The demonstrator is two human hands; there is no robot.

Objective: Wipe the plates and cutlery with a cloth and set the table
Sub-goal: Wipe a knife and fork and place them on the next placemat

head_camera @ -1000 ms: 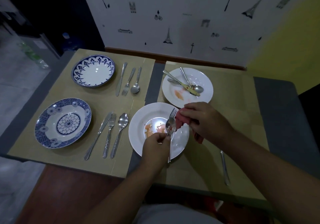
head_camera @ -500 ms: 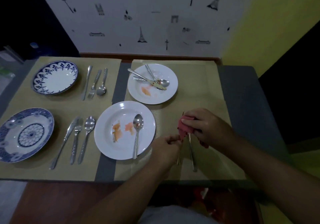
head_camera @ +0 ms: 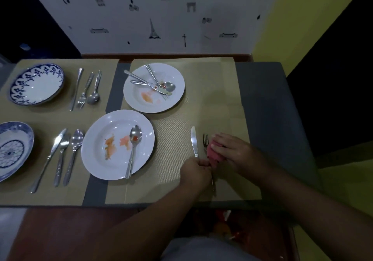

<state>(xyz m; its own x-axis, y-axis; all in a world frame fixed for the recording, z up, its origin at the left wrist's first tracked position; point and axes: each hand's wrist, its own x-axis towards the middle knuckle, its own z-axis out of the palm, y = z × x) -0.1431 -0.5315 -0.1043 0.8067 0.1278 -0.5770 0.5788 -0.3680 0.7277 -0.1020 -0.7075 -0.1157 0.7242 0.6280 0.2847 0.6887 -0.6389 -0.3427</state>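
My right hand presses a red cloth onto a fork lying on the tan placemat. My left hand grips the fork's handle, whose end sticks out below it. A knife lies just left of the fork, tip pointing away. To the left stands a white plate smeared with orange sauce, with a dirty spoon in it. Behind it a second white plate holds a stained knife, fork and spoon.
Two blue-patterned plates sit on the left placemats, each with a knife, fork and spoon laid beside it. The grey table edge runs along the right, and a papered wall stands behind.
The fork left the near white plate and went right onto the placemat beside the knife, both hands with it. The spoon stayed in that plate. My view swung right.
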